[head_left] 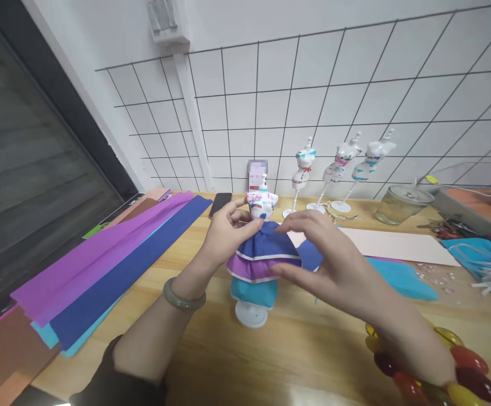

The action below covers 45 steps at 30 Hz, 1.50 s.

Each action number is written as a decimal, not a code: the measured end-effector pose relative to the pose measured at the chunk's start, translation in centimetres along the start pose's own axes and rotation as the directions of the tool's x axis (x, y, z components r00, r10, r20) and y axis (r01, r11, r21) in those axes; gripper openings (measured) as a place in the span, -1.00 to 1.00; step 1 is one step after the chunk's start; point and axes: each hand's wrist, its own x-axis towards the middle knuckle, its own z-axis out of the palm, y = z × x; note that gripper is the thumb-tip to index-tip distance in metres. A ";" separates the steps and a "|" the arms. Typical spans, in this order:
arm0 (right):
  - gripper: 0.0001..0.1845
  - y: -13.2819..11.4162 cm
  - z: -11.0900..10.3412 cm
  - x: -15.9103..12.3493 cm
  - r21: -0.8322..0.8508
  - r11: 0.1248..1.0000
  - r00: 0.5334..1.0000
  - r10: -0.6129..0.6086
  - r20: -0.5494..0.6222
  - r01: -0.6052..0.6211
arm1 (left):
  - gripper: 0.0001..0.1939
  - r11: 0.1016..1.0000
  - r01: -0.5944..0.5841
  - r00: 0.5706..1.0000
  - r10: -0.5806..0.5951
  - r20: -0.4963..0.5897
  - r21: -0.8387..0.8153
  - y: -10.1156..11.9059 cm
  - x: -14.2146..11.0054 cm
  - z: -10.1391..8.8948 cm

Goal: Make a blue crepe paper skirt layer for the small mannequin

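Observation:
A small white dress form point(262, 202) with coloured marks stands upright on a round white base point(251, 314). It wears a tiered skirt point(266, 242), dark blue above purple above turquoise, with white edging between the tiers. My left hand point(231, 231) is closed around the form's waist at the top of the skirt, thumb in front. To the right, my right hand point(325, 254) is open, thumb and fingers spread beside the blue and purple tiers. Whether its fingertips touch the fabric, I cannot tell.
Sheets of purple, blue and turquoise fabric point(114, 259) lie at left. Behind stand two phones, one flat point(221, 204), and three bare dress forms point(305, 169). Rightward are a glass cup point(403, 204), a pale strip point(398, 246), turquoise fabric point(402, 277) and small clear beads point(438, 276).

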 end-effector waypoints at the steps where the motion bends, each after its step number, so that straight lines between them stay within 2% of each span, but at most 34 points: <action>1: -0.68 -0.2 0.1 0.0 -0.055 0.996 0.998 -0.062 0.023 0.064 | -0.43 1.000 0.007 1.000 -0.007 -0.022 -0.004 0.0 0.0 0.0; 5: -0.85 -0.4 1.3 0.0 -0.268 0.934 0.971 -0.236 0.030 0.235 | -0.45 0.999 0.036 0.998 -0.036 -0.044 -0.007 0.1 -0.1 0.1; 9: -0.78 -0.2 2.1 0.1 -0.348 0.869 0.929 -0.370 0.016 0.352 | -0.44 0.999 0.034 0.998 -0.034 -0.044 -0.004 0.2 -0.2 0.1; 13: -0.75 -0.6 2.3 0.1 -0.332 0.866 0.925 -0.377 0.056 0.373 | -0.44 1.000 0.009 0.999 -0.010 -0.049 -0.019 0.4 -0.3 -0.2; 15: -0.78 -0.8 2.0 0.0 -0.258 0.907 0.943 -0.321 0.087 0.332 | -0.44 1.000 0.000 0.999 -0.001 -0.036 -0.029 0.5 -0.3 -0.3; 18: -0.87 -0.8 1.1 0.0 -0.045 0.977 0.974 -0.202 0.105 0.208 | -0.44 0.999 0.002 1.000 -0.001 0.019 -0.048 0.9 -0.3 -0.6; 21: -0.88 -0.3 0.1 0.1 0.138 0.990 1.000 -0.021 0.012 0.020 | -0.44 0.999 0.008 0.995 -0.004 0.096 -0.039 1.3 -0.5 -0.7; 23: -0.86 0.3 -0.1 0.3 0.229 0.961 0.986 0.163 -0.015 -0.156 | -0.43 1.000 0.005 0.989 -0.003 0.148 -0.013 1.5 -0.6 -0.8; 25: -0.79 1.0 0.1 0.5 0.335 0.887 0.947 0.316 0.064 -0.318 | -0.40 1.000 0.007 0.980 -0.009 0.196 0.014 1.4 -0.8 -0.8; 26: -0.76 1.4 0.2 0.5 0.393 0.841 0.928 0.348 0.132 -0.372 | -0.38 1.000 0.013 0.975 -0.017 0.222 0.021 1.3 -0.8 -0.8; 30: -0.73 2.7 0.8 0.5 0.581 0.670 0.884 0.295 0.363 -0.462 | -0.39 0.999 0.032 0.959 -0.039 0.280 0.027 0.9 -0.8 -0.9; 34: -0.68 2.8 0.7 0.4 0.631 0.562 0.844 0.311 0.437 -0.534 | -0.37 0.998 0.055 0.951 -0.052 0.306 -0.001 0.8 -0.8 -1.0; 39: -0.64 2.6 0.8 0.3 0.618 0.563 0.833 0.311 0.457 -0.549 | -0.36 0.996 0.091 0.932 -0.084 0.352 -0.004 0.9 -0.9 -1.1; 45: -0.65 2.8 1.1 0.2 0.599 0.558 0.816 0.324 0.480 -0.574 | -0.34 0.998 0.067 0.935 -0.071 0.346 0.022 0.6 -0.7 -1.0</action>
